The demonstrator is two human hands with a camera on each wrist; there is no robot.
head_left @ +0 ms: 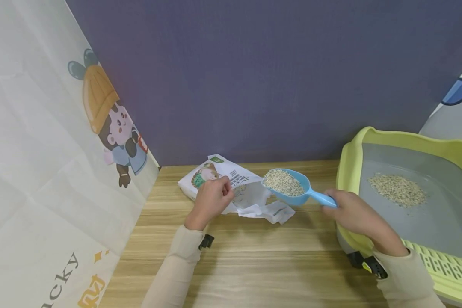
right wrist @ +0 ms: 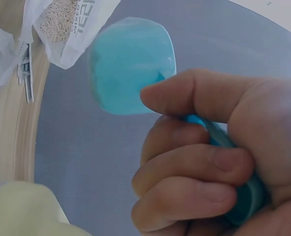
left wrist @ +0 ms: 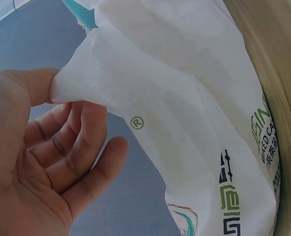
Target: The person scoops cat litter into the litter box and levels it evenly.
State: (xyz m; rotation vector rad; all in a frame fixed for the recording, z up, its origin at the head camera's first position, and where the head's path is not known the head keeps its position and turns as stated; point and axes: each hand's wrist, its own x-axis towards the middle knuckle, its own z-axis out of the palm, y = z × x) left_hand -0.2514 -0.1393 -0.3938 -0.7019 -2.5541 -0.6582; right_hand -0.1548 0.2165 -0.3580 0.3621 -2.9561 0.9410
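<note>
A dark wall (head_left: 254, 85) stands beyond a wood table (head_left: 231, 261), ahead of both your grips. Your left hand (head_left: 211, 199) pinches the edge of the bag (head_left: 240, 175) between thumb and fingers; the bag lies on its side, just beyond and to the right of that pinch, its torn mouth facing your other hand. Your right hand (head_left: 356, 214) is wrapped round the handle of the scoop (head_left: 306, 196), whose bowl, left of that grip, is heaped with pellets (head_left: 282, 182) beside the bag's mouth; you cannot tell whether they touch. To the right of your right grip sits the tray (head_left: 352, 164).

As for progress, one pile (head_left: 398, 189) lies in the tray, this scoopful is loaded but not yet emptied, and more pellets show inside the bag.
</note>
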